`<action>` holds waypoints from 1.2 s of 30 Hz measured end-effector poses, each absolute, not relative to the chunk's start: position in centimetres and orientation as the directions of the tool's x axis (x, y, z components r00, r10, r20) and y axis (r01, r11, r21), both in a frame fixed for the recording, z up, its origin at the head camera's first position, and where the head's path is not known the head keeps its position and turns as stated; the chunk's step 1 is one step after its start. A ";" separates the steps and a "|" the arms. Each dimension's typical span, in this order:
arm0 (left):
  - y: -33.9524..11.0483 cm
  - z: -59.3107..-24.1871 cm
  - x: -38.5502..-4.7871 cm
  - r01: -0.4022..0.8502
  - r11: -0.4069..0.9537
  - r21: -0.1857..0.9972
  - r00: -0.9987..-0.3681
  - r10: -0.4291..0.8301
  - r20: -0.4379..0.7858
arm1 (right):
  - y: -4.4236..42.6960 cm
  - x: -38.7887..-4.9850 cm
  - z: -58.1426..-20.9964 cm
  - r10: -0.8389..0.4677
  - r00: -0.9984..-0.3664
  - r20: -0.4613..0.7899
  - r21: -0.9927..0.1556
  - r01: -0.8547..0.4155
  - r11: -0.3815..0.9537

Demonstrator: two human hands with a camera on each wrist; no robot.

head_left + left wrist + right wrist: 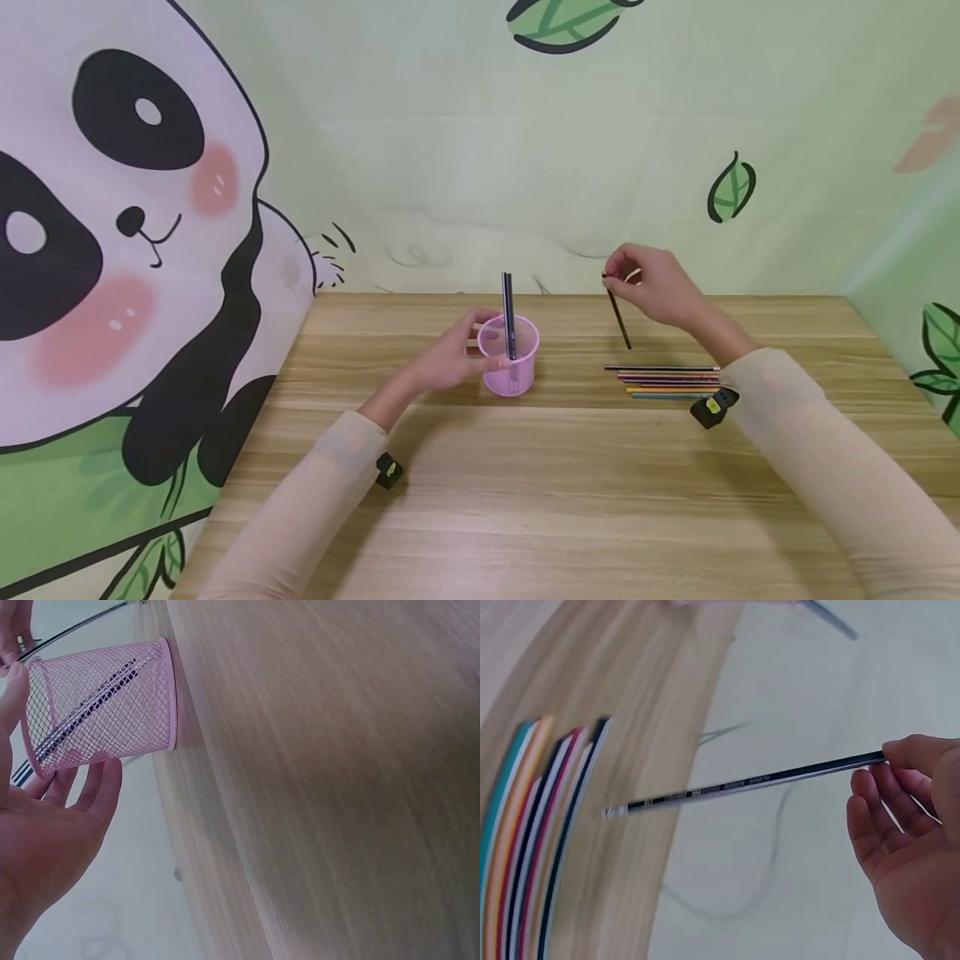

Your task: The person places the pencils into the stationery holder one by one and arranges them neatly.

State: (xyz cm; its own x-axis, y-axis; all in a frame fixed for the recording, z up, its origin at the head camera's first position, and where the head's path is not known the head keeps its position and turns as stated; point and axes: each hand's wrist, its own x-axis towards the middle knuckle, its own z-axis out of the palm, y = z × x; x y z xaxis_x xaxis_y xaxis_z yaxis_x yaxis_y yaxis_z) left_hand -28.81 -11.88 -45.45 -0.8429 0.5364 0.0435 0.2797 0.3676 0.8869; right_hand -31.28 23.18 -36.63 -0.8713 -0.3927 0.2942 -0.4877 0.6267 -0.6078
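Note:
A pink mesh cup (pixel 522 379) stands upright on the table, with dark pencils (pixel 508 312) leaning in it and rising above its rim. My left hand (pixel 448 358) holds the cup from its left side, thumb and fingers around it; the left wrist view shows the mesh cup (pixel 112 701) and my hand (pixel 52 847). To the right of the cup, my right hand (pixel 656 283) pinches a dark pencil (pixel 619 321) by its upper end, the rest slanting down. In the right wrist view the pencil (pixel 757 780) hangs from thumb and fingertips of my hand (pixel 915 832).
Several coloured pencils (pixel 667 380) lie side by side on the wooden table (pixel 480 500), under and left of my right wrist. Behind the table rises a green backdrop (pixel 450 167) with a panda and leaves.

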 end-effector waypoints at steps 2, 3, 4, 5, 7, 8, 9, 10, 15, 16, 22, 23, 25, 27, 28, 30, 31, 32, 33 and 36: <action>-11.9 -45.4 -28.8 0.278 0.377 0.884 -0.844 0.534 0.038 | 22.7 -31.3 -36.0 -0.363 -0.879 0.310 -0.645 -0.475 0.599; -11.9 -45.4 -28.8 0.276 0.379 0.883 -0.844 0.534 0.035 | 22.4 -31.2 -35.7 -0.348 -0.882 0.316 -0.664 -0.468 0.583; -11.9 -45.4 -28.8 0.276 0.380 0.883 -0.844 0.535 0.033 | 22.1 -31.2 -35.5 -0.335 -0.886 0.322 -0.680 -0.462 0.569; -11.9 -45.4 -28.8 0.275 0.381 0.883 -0.844 0.536 0.032 | 21.8 -31.1 -35.2 -0.324 -0.889 0.324 -0.699 -0.456 0.551; -11.9 -45.3 -28.7 0.269 0.380 0.885 -0.843 0.537 0.026 | 21.2 -30.8 -34.6 -0.315 -0.888 0.334 -0.726 -0.455 0.515; -11.9 -45.3 -28.7 0.266 0.381 0.886 -0.843 0.537 0.022 | 20.9 -30.5 -34.3 -0.315 -0.887 0.339 -0.737 -0.458 0.497; -11.9 -45.3 -28.6 0.264 0.382 0.886 -0.843 0.537 0.019 | 20.6 -30.3 -34.0 -0.317 -0.882 0.347 -0.746 -0.465 0.477; -11.9 -45.3 -28.6 0.262 0.381 0.886 -0.843 0.537 0.018 | 20.3 -30.0 -33.6 -0.322 -0.876 0.359 -0.751 -0.476 0.459; -11.9 -45.3 -28.6 0.270 0.370 0.889 -0.845 0.534 0.034 | 18.6 -28.8 -31.9 -0.347 -0.833 0.430 -0.751 -0.544 0.375; -11.9 -45.2 -28.6 0.273 0.366 0.890 -0.845 0.533 0.040 | 18.3 -28.6 -31.6 -0.350 -0.825 0.444 -0.751 -0.556 0.356; -11.9 -45.1 -28.5 0.270 0.378 0.885 -0.846 0.532 0.031 | 16.6 -27.6 -30.3 -0.350 -0.789 0.505 -0.764 -0.597 0.245; -11.9 -45.2 -28.5 0.269 0.379 0.885 -0.846 0.532 0.029 | 16.3 -27.4 -30.2 -0.348 -0.785 0.512 -0.765 -0.601 0.231; -11.9 -45.2 -28.5 0.271 0.378 0.885 -0.847 0.531 0.033 | 15.8 -27.3 -30.1 -0.349 -0.780 0.519 -0.770 -0.604 0.204; -11.9 -45.3 -28.5 0.274 0.376 0.885 -0.847 0.530 0.037 | 15.3 -27.3 -30.3 -0.352 -0.778 0.520 -0.773 -0.604 0.193; -11.9 -45.3 -28.5 0.274 0.375 0.885 -0.847 0.530 0.038 | 15.0 -27.4 -30.4 -0.353 -0.780 0.517 -0.776 -0.601 0.190; -11.9 -45.2 -28.6 0.273 0.373 0.887 -0.849 0.527 0.039 | 14.5 -27.5 -30.7 -0.359 -0.783 0.508 -0.780 -0.595 0.192; -11.9 -45.2 -28.6 0.272 0.372 0.888 -0.848 0.528 0.039 | 14.3 -27.6 -30.9 -0.361 -0.786 0.503 -0.783 -0.590 0.194; -11.9 -45.2 -28.6 0.270 0.371 0.888 -0.848 0.528 0.037 | 14.1 -27.8 -31.1 -0.363 -0.788 0.497 -0.786 -0.586 0.197; -11.9 -45.2 -28.6 0.267 0.373 0.889 -0.849 0.528 0.033 | 13.9 -27.9 -31.4 -0.366 -0.791 0.491 -0.788 -0.582 0.200; -11.9 -45.0 -28.5 0.264 0.378 0.887 -0.849 0.528 0.028 | 13.6 -28.4 -32.2 -0.371 -0.799 0.473 -0.792 -0.570 0.219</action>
State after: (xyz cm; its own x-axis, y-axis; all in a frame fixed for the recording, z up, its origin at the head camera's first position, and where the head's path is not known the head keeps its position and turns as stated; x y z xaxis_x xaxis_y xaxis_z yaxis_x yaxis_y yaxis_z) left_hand -28.49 -11.92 -45.02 -0.8486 0.5284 0.0279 0.2644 0.3778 0.8874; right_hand -28.39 13.58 -32.22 -0.7993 -0.3706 0.4730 -0.5702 0.2192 -0.7917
